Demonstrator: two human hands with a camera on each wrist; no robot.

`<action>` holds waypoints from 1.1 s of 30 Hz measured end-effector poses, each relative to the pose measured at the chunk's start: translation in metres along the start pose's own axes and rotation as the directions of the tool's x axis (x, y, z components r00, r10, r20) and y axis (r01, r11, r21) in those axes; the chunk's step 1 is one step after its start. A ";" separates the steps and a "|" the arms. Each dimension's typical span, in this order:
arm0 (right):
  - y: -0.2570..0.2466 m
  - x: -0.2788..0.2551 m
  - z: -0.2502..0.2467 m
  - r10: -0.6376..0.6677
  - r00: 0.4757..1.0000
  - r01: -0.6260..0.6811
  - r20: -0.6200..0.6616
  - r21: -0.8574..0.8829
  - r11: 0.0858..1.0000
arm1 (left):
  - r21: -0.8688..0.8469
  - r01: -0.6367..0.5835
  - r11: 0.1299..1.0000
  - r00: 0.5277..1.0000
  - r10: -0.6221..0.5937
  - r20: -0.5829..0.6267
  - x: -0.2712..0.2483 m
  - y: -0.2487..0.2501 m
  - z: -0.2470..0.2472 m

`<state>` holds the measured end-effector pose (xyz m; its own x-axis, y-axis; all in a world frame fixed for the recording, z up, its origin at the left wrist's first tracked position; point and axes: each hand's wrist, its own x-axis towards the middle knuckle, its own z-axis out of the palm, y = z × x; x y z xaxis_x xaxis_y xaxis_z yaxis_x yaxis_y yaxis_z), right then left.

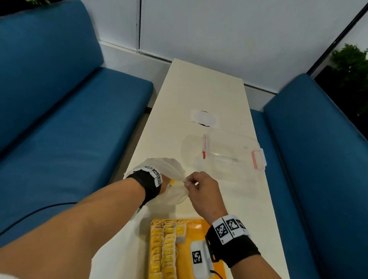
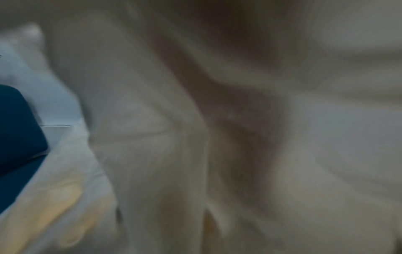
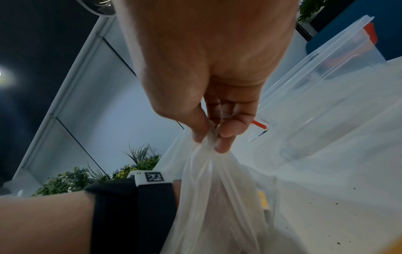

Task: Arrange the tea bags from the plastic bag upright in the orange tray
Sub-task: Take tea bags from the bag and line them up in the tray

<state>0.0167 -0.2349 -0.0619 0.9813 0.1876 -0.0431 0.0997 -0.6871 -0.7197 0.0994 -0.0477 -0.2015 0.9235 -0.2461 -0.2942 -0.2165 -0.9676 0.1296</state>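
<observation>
The right hand pinches a gathered fold of the plastic bag between thumb and fingertips, holding its mouth open, while the left hand is sunk inside it past the wrist, so I cannot tell how its fingers lie. Nearer the body than those pinching fingers sits the orange tray, with tea bags standing upright in rows along its left side. Beyond the fingers a clear container with red clips lies on the cream table, blue benches on both sides.
</observation>
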 end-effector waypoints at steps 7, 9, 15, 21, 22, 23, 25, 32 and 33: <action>-0.002 0.002 0.000 0.007 1.000 -0.007 0.005 0.010 1.000 | -0.219 0.036 0.975 0.999 -0.029 0.035 0.081 -0.042 0.097; -0.004 0.004 0.000 0.001 1.000 -0.001 0.008 -0.004 1.000 | -0.205 0.057 0.977 0.996 -0.041 0.082 0.101 -0.048 0.113; -0.003 0.004 0.000 0.000 1.000 0.000 -0.003 -0.005 1.000 | -0.036 0.091 0.995 0.993 -0.088 0.076 0.019 -0.006 0.011; -0.004 0.005 0.001 0.009 1.000 -0.009 -0.007 -0.011 1.000 | -0.131 0.044 0.990 0.999 -0.041 0.028 -0.019 0.013 -0.030; -0.004 0.005 0.001 0.011 1.000 -0.011 -0.009 -0.008 1.000 | -0.147 0.048 0.988 0.999 -0.046 0.019 -0.022 0.013 -0.031; -0.004 0.005 0.001 0.013 1.000 -0.013 -0.011 -0.003 1.000 | -0.164 0.026 0.986 0.999 -0.029 -0.015 -0.024 0.012 -0.031; -0.005 0.005 0.001 0.017 1.000 -0.016 -0.017 0.006 1.000 | -0.148 -0.003 0.989 1.000 0.000 -0.023 -0.030 0.013 -0.035; -0.008 0.007 0.002 0.040 0.998 -0.040 -0.038 -0.011 0.999 | -0.103 -0.065 0.993 0.997 0.062 -0.037 -0.036 0.027 -0.056; -0.008 0.007 0.002 0.046 0.998 -0.046 -0.041 -0.008 0.999 | -0.118 -0.058 0.991 0.998 0.054 -0.029 -0.040 0.030 -0.063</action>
<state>0.0222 -0.2264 -0.0577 0.9907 0.1271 -0.0479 0.0554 -0.7004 -0.7116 0.0761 -0.0628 -0.1260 0.9191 -0.2967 -0.2593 -0.2303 -0.9384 0.2575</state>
